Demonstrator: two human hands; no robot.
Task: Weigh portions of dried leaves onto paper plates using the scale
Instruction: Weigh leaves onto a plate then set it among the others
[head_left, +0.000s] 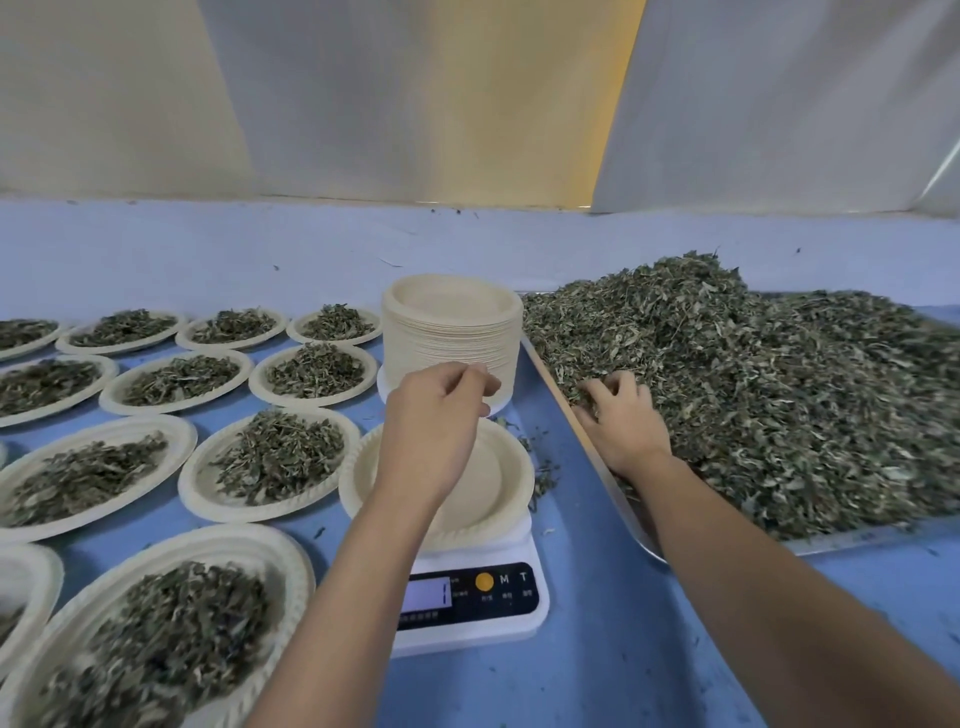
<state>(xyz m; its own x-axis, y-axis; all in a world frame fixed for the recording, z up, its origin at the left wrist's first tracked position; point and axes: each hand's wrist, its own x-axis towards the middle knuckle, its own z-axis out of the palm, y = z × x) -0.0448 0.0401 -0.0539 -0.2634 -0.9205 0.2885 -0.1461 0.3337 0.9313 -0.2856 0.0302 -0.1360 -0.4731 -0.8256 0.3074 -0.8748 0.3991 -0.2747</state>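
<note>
An empty paper plate sits on the white digital scale at the table's front centre. My left hand hovers over that plate with loosely curled fingers that hold nothing, its fingertips close to the tall stack of empty plates behind the scale. A large heap of dried leaves fills the metal tray on the right. At the heap's left edge my right hand digs in, its fingers curled round a clump of leaves.
Several paper plates with leaf portions cover the blue table to the left of the scale, in rows out to the left edge. Loose leaf bits lie between scale and tray. A pale curtain hangs behind the table.
</note>
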